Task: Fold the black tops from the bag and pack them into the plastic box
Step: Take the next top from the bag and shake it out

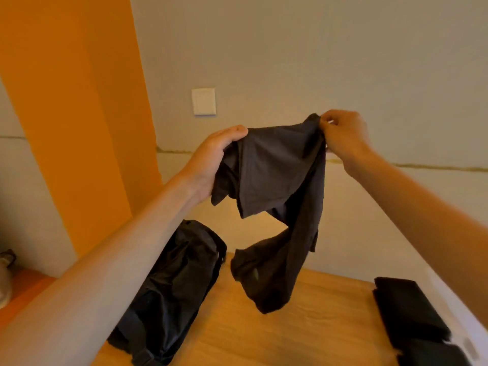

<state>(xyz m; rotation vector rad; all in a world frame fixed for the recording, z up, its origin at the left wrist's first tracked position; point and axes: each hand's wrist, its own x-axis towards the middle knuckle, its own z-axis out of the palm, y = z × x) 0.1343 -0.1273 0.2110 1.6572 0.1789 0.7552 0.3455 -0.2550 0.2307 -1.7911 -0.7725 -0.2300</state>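
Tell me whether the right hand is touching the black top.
Touching: the head view shows the right hand pinching a corner of the black top.

A pale grey plaster wall (290, 48) carries a broad orange vertical band (79, 101) at left, a white square switch plate (203, 101) and a thin horizontal seam (435, 167). Below, a light wooden surface (303, 339) lies in warm light.

The top (277, 167) is plain black, looking charcoal where light strikes it. The bag (174, 286) is black too (with a slight sheen), as is the folded stack (409, 310) at the right. The table (303, 339) is honey-coloured wood with faint grain. The wall (290, 48) is pale greyish beige, with a broad orange band (79, 101) and a white switch plate (203, 101).
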